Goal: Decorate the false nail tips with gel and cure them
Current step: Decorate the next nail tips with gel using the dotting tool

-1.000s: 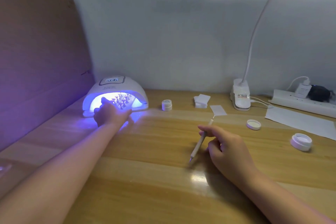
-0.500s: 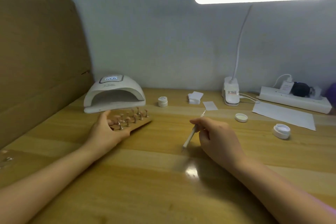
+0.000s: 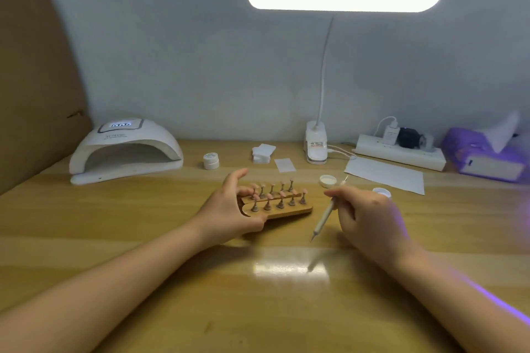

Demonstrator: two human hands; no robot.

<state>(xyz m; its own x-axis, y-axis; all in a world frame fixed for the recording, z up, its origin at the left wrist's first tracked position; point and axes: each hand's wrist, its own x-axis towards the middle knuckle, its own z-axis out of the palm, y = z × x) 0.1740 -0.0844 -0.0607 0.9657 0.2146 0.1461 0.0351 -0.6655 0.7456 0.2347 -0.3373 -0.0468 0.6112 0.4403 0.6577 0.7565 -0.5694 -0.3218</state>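
Our left hand gripped the wooden nail-tip stand, our right hand, at its 3 o'clock, pinched a slim white dotting pen.

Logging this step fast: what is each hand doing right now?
Left hand: holding the wooden nail stand by its left end.
Right hand: holding the pen tool, tip down.

Glossy wooden table, wooden nail stand, smooth white plastic curing lamp.
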